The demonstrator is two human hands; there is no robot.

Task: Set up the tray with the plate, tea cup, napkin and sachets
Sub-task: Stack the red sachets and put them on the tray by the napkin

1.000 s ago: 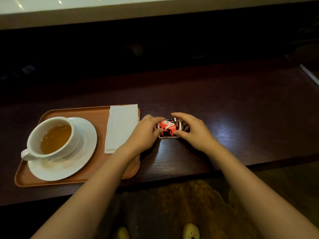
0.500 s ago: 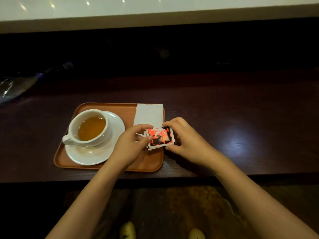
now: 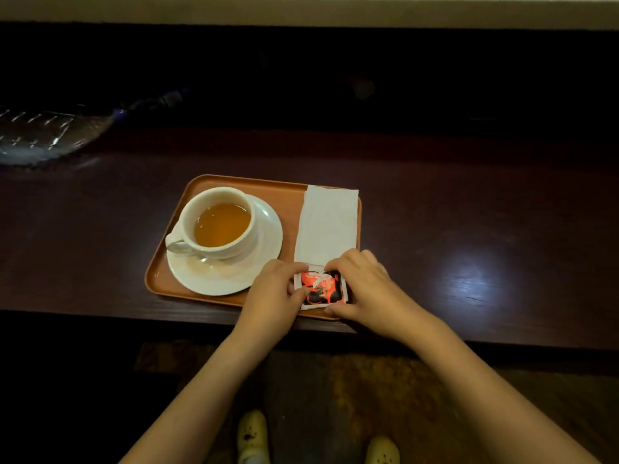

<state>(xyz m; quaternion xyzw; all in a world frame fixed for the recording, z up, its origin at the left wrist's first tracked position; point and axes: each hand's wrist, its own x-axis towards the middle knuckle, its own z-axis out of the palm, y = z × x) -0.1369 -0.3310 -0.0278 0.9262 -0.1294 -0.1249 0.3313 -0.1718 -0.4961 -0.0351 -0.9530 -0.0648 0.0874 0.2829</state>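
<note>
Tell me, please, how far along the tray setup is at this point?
Mostly done: the tea cup sits on the plate on the tray, with the napkin along its right side. In hand: the left hand and right hand are setting the sachets at the napkin's near end. Left: letting go.

Tray [image 3: 167, 279]: plain orange-brown, no pattern.
Plate [image 3: 268, 242]: plain white, glossy.
Tea cup [image 3: 241, 244]: white outside and in; amber-orange liquid.
Napkin [image 3: 326, 224]: white, unprinted.
Sachets [image 3: 322, 290], near right corner of tray: red and black print with a white swirl, white border.
Bench [image 3: 469, 229]: dark reddish-brown wood grain, pale glare patch at right.
Wall strip [image 3: 301, 11], far: tan.
Floor covering [image 3: 385, 390], near: mottled brown-ochre pattern.
Slippers [image 3: 253, 433]: pale yellow with dark spots.
</note>
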